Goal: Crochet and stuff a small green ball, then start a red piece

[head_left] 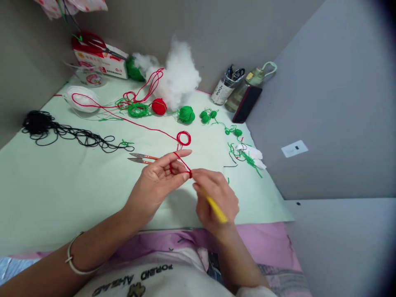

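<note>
Between my left thumb and fingers is a small piece of red crochet (190,175), and red yarn (182,160) runs taut over the raised index finger of my left hand (159,177). Gripped in my right hand (216,198) is a crochet hook with a yellow handle (217,209); its tip is hidden at the red piece, where both hands meet. A loose coil of red yarn (184,138) lies just beyond my fingers. Thread snips (142,158) with orange handles lie partly behind my left hand.
Black yarn (38,123) trails along the left. At the back stand white stuffing (179,76), a red yarn ball (159,106), a green yarn ball (186,114), a pen cup (222,91), a bottle (238,97) and a leaning phone (247,104). Yarn scraps (249,159) lie right.
</note>
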`<action>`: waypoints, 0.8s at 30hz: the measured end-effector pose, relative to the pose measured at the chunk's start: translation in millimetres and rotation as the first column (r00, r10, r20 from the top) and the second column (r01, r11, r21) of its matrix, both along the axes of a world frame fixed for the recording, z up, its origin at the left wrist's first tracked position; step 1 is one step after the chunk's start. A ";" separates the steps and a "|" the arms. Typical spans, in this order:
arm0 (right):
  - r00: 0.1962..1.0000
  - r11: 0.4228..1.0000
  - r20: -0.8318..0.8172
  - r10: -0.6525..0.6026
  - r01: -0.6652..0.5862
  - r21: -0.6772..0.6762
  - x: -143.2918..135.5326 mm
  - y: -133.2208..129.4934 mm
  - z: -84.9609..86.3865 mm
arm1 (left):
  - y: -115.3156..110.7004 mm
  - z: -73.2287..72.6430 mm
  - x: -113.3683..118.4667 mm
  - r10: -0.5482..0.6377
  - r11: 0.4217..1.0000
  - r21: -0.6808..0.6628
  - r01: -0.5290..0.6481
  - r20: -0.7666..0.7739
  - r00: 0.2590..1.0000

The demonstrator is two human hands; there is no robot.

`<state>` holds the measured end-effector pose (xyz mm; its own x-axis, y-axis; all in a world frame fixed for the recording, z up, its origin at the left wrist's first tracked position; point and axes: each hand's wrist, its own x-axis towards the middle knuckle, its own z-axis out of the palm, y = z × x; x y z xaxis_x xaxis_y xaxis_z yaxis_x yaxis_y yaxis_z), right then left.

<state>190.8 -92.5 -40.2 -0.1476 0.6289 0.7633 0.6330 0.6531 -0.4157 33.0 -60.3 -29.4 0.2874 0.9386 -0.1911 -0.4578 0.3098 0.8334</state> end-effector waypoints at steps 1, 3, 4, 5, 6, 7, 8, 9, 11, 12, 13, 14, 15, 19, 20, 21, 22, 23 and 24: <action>0.997 0.998 0.063 -0.036 0.033 0.046 -0.9 -0.1 -2.3 | -0.3 -0.5 0.8 -0.011 0.999 -0.030 0.013 0.037 0.999; 0.996 0.996 0.044 -0.072 0.070 0.062 -2.1 1.2 -4.5 | 0.8 -2.4 1.5 -0.060 0.989 -0.126 0.076 0.126 0.990; 0.997 0.998 -0.038 -0.061 0.062 0.026 -2.4 2.4 -4.0 | 2.0 -3.6 1.4 -0.081 0.979 -0.170 0.109 0.165 0.983; 0.987 0.999 -0.153 -0.042 0.038 -0.027 -2.5 3.8 -2.7 | 3.4 -4.7 0.9 -0.094 0.971 -0.199 0.133 0.193 0.977; 0.958 0.997 -0.284 -0.026 0.003 -0.081 -2.4 5.4 -0.9 | 4.7 -5.5 0.4 -0.097 0.967 -0.211 0.142 0.210 0.973; 0.913 0.990 -0.407 -0.015 -0.042 -0.131 -2.4 7.2 1.2 | 5.8 -5.8 -0.2 -0.090 0.969 -0.207 0.135 0.215 0.973; 0.864 0.981 -0.503 -0.010 -0.089 -0.173 -2.4 8.9 3.0 | 6.5 -5.6 -0.7 -0.081 0.973 -0.194 0.122 0.209 0.975; 0.826 0.972 -0.564 -0.009 -0.126 -0.200 -2.5 10.7 4.5 | 6.7 -5.0 -0.9 -0.079 0.978 -0.173 0.114 0.195 0.978; 0.804 0.958 -0.594 0.002 -0.172 -0.230 -3.1 13.7 5.9 | 6.0 -2.7 -0.8 -0.092 0.986 -0.126 0.112 0.154 0.984; 0.811 0.954 -0.585 0.006 -0.181 -0.241 -3.5 14.7 6.1 | 5.4 -1.6 -0.5 -0.100 0.988 -0.105 0.114 0.128 0.987; 0.819 0.951 -0.574 0.006 -0.181 -0.249 -4.0 15.2 6.2 | 4.8 -0.6 0.0 -0.103 0.990 -0.086 0.112 0.104 0.989; 0.824 0.950 -0.566 0.004 -0.180 -0.256 -4.5 15.2 6.1 | 4.3 0.1 0.4 -0.100 0.992 -0.071 0.106 0.083 0.991; 0.829 0.949 -0.560 0.001 -0.177 -0.260 -4.9 14.8 5.8 | 4.1 0.5 0.9 -0.093 0.993 -0.061 0.097 0.069 0.993; 0.928 0.976 -0.373 -0.002 -0.079 -0.203 -5.9 9.3 0.9 | 4.1 -0.5 3.1 -0.056 0.996 -0.070 0.061 0.072 0.996; 0.962 0.987 -0.271 -0.020 -0.024 -0.159 -5.8 7.8 -1.4 | 4.2 -1.4 3.6 -0.060 0.993 -0.091 0.069 0.094 0.994; 0.984 0.994 -0.172 -0.038 0.019 -0.110 -5.3 6.6 -3.7 | 4.4 -2.5 4.0 -0.069 0.990 -0.117 0.084 0.124 0.990; 0.994 0.997 -0.098 -0.056 0.050 -0.063 -4.6 5.8 -5.6 | 4.6 -3.7 4.1 -0.083 0.984 -0.144 0.106 0.159 0.984; 0.995 0.998 -0.076 -0.057 0.055 -0.028 -3.6 5.6 -6.7 | 5.0 -5.0 3.9 -0.094 0.978 -0.168 0.127 0.193 0.977; 0.993 0.999 -0.106 -0.045 0.043 -0.025 -2.4 5.9 -6.9 | 5.6 -6.1 3.6 -0.098 0.972 -0.187 0.140 0.218 0.971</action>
<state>188.3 -86.6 -47.0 -0.0381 0.6502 0.7588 0.6123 0.6153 -0.4965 36.6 -54.6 -35.5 0.4473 0.8439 -0.2962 -0.5623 0.5229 0.6406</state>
